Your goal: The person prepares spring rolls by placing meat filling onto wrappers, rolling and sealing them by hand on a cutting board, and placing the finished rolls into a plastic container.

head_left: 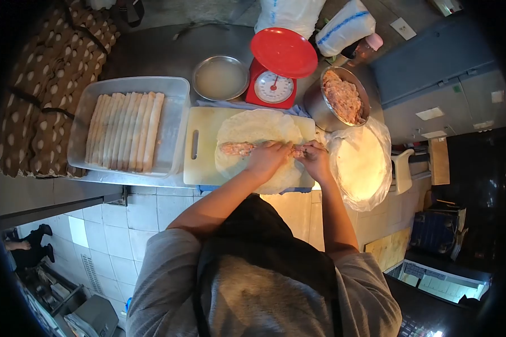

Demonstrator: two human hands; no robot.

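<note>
From the head camera, we look down on our two hands over a pale cutting board (205, 163), which lies close along the front edge of the steel counter (168, 53). A thin round wrapper (258, 123) spreads across the board, and on it lies a strip of minced meat (237, 149), running left to right through the middle. Our left hand (267, 159) rests on the strip with its fingers curled, covering the middle part; our right hand (315, 159) bends its fingers at the strip's right end. We cannot tell whether either hand grips the meat or only presses it. Left of the wrapper, the board's surface shows as far as its handle slot (195, 144), and just beyond that edge stands a plastic tub (171, 143); its floor shows to the right of a row of pale rolls (125, 131). Behind the board we see a folded cloth (230, 104) along the far edge, a steel bowl (196, 81) of cloudy liquid and a red dial scale (278, 67). The right side is tighter: a steel pot (320, 106) filled with minced meat stands near the far right corner, and a plastic-wrapped stack of round sheets (360, 163) lies just beside our right hand.
</note>
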